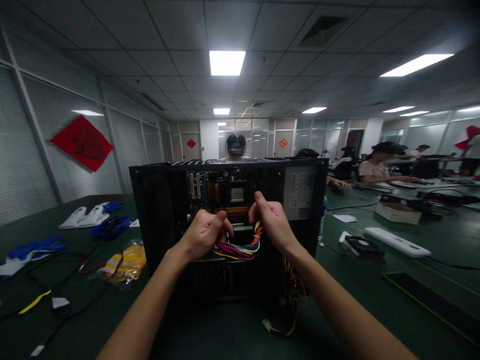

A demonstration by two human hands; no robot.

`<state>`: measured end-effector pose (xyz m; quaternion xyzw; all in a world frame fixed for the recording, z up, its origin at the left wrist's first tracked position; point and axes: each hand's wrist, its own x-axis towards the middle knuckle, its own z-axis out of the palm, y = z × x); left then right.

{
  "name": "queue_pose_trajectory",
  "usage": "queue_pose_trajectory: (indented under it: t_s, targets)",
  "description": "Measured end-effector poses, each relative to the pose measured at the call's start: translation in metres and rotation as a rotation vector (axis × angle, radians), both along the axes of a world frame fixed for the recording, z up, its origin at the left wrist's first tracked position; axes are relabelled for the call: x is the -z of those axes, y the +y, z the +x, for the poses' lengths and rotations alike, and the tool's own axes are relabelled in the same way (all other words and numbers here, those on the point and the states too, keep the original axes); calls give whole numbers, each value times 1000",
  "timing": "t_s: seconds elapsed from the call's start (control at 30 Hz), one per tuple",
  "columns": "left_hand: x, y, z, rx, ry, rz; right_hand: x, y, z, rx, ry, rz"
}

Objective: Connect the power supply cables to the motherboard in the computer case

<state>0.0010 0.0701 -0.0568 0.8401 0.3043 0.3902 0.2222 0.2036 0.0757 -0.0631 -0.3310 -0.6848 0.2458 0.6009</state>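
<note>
An open black computer case [157,200] stands upright on the green table, its motherboard [228,192] and power supply [300,192] showing inside. My left hand [204,232] is closed around a bundle of coloured wires [240,248] in front of the board. My right hand [272,220] pinches the same bundle from the right, fingers curled. More wires with a white connector [267,325] hang out of the case bottom onto the table.
Blue-and-white gloves [93,216] and a yellow packet [125,262] lie left of the case, with loose cables [56,300]. A fan [362,246], a white bar [397,242] and a cardboard box [397,212] lie at right. Other people sit beyond the case and at right.
</note>
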Motion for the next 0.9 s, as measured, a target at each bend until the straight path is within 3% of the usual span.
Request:
queue_pose_trajectory:
  t_s: [0.23,0.47,0.73,0.9]
  targets:
    - [-29,-23,-11,102,109,63,-8,-5,3,-13,132,-35]
    - [-32,-34,2,103,219,6,-12,-10,3,-76,139,-70]
    - [-37,-45,4,24,103,-80,-6,-12,6,-148,-178,-56]
    - [-44,-54,5,-23,95,-20,-1,-12,5,-172,-297,-50]
